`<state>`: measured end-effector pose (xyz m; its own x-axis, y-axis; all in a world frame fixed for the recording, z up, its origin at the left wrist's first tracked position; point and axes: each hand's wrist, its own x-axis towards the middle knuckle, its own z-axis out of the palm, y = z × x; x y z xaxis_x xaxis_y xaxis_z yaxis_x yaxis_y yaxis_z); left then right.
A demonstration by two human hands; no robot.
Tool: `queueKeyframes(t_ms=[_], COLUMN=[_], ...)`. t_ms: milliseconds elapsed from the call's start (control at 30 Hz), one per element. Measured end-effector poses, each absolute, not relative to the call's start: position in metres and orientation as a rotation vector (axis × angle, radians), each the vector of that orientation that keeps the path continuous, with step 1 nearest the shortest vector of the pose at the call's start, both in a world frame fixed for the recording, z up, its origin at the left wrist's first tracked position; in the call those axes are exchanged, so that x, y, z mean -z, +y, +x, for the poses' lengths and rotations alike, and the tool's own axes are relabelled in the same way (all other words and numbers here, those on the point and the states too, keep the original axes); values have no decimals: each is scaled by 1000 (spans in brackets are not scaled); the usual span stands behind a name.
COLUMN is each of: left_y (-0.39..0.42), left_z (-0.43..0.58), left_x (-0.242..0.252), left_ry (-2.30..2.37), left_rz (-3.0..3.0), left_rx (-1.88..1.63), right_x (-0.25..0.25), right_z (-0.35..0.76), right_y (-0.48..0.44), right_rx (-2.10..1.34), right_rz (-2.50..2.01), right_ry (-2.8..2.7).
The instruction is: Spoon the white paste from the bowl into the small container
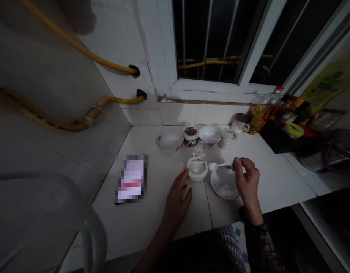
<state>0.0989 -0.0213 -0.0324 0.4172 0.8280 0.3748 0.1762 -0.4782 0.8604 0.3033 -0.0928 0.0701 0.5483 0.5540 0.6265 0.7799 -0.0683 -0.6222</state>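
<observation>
My right hand [247, 178] pinches the handle of a small white spoon [222, 165], held level above the rim of a bowl [212, 184]. White stuff is heaped in the spoon's head, and more white contents lie in the bowl. An open-topped white jar [197, 175] stands left of that bowl, with a see-through lid flipped back behind it. Against the jar's left side rest the fingertips of my left hand [179, 197], its fingers stretched and thumb apart. Whatever is inside the jar is hard to make out.
Behind stand a white bowl [169, 141], a dark-filled jar [191, 135], another bowl [209, 134], a pale jar [228, 139] and a mug [240, 123]. An oil bottle [257, 115] and black condiment box [277, 136] are at right. A phone [131, 179] lies left.
</observation>
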Motion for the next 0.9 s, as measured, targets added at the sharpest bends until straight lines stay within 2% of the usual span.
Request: queueKeyframes(t_ms=[100,233,600,900], left_y=[-22,-22,-22,-21], left_z=[100,100,99,99], left_x=[33,34,31,33], left_ry=[862,853,868,846], left_rz=[1894,1904,1902,1896], left_rx=[-1090,-1096,-1068,-1074], right_x=[-75,-70,-57,-51], right_z=[284,271,298,293], right_y=[-78,-71,-84,-91], right_rx=[536,677,605,570], right_rz=[-1615,-1570,-1673,-1723], right_ry=[-1428,-1755,-1343,-1314])
